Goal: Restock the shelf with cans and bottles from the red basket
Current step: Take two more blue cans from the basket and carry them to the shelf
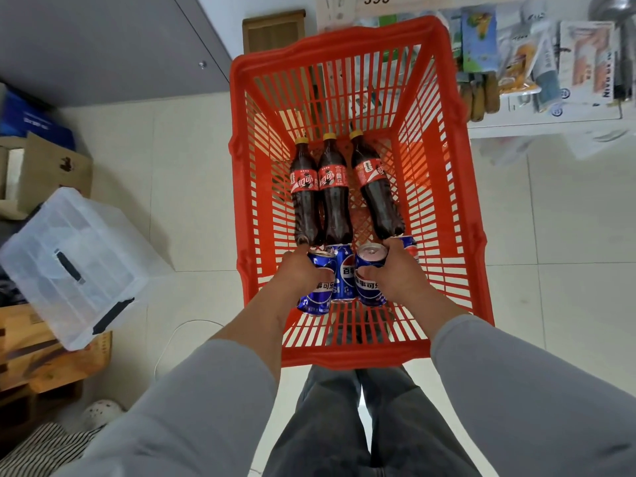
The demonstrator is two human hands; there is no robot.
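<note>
Hands (303,270) grip Pepsi cans (370,280).

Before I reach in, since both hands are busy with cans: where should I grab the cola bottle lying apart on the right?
Grip the right-hand bottle around its narrowed middle just below the red label, coming from above. It lies flat in the red basket, cap pointing away, with open floor on its right for fingers.
</note>
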